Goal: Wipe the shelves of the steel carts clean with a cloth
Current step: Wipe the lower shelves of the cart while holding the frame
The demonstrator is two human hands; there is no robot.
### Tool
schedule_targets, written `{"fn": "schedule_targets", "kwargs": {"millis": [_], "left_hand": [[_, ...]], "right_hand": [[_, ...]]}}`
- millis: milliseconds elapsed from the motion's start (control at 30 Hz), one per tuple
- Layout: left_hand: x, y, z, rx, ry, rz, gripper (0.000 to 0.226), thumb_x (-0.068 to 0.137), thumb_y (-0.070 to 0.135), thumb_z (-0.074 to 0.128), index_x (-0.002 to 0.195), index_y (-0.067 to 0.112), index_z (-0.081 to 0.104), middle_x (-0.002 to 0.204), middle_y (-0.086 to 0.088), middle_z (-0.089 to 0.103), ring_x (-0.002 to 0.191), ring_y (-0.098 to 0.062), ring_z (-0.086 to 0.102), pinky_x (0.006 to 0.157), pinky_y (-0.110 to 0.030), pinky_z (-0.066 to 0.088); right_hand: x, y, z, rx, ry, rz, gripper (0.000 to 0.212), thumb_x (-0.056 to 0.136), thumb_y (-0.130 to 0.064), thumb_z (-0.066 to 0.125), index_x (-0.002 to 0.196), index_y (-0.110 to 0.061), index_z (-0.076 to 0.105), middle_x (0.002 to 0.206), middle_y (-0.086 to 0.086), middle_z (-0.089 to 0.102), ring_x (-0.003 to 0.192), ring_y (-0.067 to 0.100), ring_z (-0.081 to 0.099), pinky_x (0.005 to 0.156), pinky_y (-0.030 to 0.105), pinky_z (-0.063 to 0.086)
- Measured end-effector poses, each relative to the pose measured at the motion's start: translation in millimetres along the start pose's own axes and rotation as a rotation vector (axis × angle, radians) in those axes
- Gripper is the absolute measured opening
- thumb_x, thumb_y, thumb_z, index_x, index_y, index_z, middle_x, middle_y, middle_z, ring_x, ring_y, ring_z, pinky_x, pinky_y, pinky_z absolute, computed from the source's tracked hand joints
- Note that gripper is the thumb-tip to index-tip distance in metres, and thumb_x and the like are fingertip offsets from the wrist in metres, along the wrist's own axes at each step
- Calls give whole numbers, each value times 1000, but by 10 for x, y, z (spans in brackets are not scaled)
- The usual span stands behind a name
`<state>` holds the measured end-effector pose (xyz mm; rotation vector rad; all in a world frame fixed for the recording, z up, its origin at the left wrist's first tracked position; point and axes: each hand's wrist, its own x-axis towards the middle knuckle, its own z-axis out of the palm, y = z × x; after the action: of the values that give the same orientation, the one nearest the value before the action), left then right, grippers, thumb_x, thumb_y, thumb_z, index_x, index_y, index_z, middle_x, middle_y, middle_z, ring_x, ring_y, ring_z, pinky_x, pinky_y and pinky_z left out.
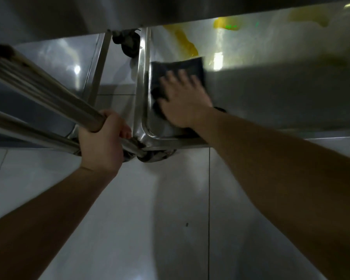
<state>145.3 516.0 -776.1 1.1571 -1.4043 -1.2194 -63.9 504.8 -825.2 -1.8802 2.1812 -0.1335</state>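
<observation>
A dark cloth [177,67] lies flat on the bottom shelf [261,93] of the steel cart, near its left rim. My right hand [185,102] presses on the cloth with straight, spread fingers. My left hand [103,141] grips the cart's steel upright tube [49,87] close to its lower end, fingers curled round it. Yellow smears [187,42] mark the shelf beyond the cloth and further right at the back. An upper shelf overhangs the top of the view and hides the shelf's far part.
Cart castors show at the near corner [154,155] and at the far corner [127,43]. A second thinner steel tube [28,134] runs below the gripped one. Pale glossy floor tiles [150,219] fill the foreground and the left side.
</observation>
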Motion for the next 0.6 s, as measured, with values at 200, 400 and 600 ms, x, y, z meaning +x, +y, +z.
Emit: {"fn": "schedule_targets", "kwargs": {"millis": [200, 400, 600], "left_hand": [[-12, 11, -10, -11, -3, 2, 23, 71, 15, 56, 50, 25, 53, 51, 0, 49, 55, -26, 49, 59, -31, 42], [-6, -20, -5, -13, 5, -13, 21, 70, 16, 56, 50, 23, 51, 51, 0, 47, 53, -23, 47, 55, -27, 42], [-26, 27, 41, -67, 29, -11, 20, 69, 16, 58, 52, 23, 49, 50, 2, 46, 53, -20, 48, 55, -26, 44]], "right_hand": [[-173, -31, 59, -38, -31, -283, 67, 104, -59, 15, 165, -32, 9, 173, -6, 6, 160, 19, 1, 127, 45, -1], [-657, 1509, -353, -15, 166, 390, 63, 106, -50, 31, 163, -24, 24, 172, 3, 16, 158, 29, 13, 126, 53, 14], [-413, 1500, -412, 131, 163, 819, 70, 107, -53, 15, 166, -16, 5, 174, 7, -3, 159, 35, -7, 127, 55, -2]]}}
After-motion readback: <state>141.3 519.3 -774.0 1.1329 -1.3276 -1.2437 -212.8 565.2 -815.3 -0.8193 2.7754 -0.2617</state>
